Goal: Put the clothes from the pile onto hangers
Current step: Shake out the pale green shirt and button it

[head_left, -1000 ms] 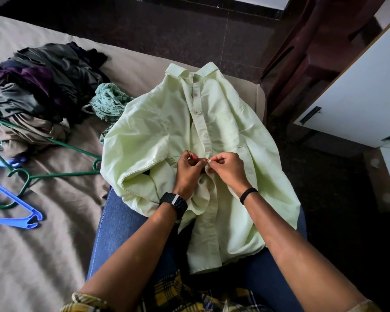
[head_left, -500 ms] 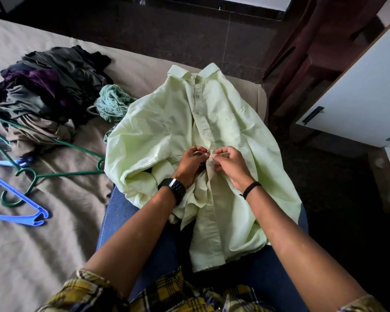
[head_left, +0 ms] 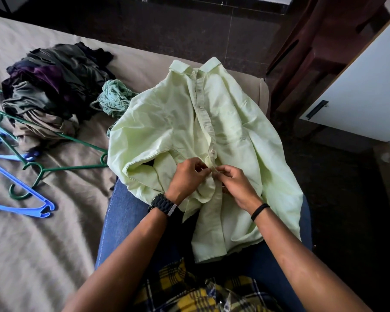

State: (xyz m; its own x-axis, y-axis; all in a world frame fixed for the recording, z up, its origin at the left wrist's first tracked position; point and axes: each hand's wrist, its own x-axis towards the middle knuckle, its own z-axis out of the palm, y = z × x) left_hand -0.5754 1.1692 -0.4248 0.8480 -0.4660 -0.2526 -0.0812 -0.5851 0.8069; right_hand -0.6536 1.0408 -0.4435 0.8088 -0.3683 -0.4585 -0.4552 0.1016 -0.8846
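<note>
Both hands meet low on the front of a pale green shirt (head_left: 167,113) that lies spread over the person's lap, collar pointing away toward twelve o'clock. Left hand (head_left: 186,176) has its fingers curled in, thumb and fingertips pinching the edge of the shirt's button strip; a black watch (head_left: 162,204) sits on that wrist. Right hand (head_left: 233,183) mirrors it from three o'clock, fingers curled and pinching the opposite edge of the strip, so the fingertips of the two almost touch over the cloth. A thin black band (head_left: 259,211) circles the right wrist. Whether a button sits between the fingers is too small to tell.

Starting at the far nine o'clock side, blue hangers (head_left: 20,200) lie flat on the tan bed sheet (head_left: 43,255), with green hangers (head_left: 61,167) crossing over them; one green hanger's corner reaches just beside the shirt's folded sleeve. At about ten o'clock from the hands sits the pile of clothes (head_left: 52,86), dark grey, purple and beige, well apart from the hands. Between the pile and the shirt lies a crumpled teal patterned garment (head_left: 115,97), partly tucked under the shirt's shoulder.

Under the shirt show blue jeans (head_left: 126,219), and at six o'clock a yellow plaid top (head_left: 185,291). Toward two o'clock stands a white cabinet (head_left: 358,86) with a dark handle (head_left: 316,109), above the dark floor (head_left: 347,199).
</note>
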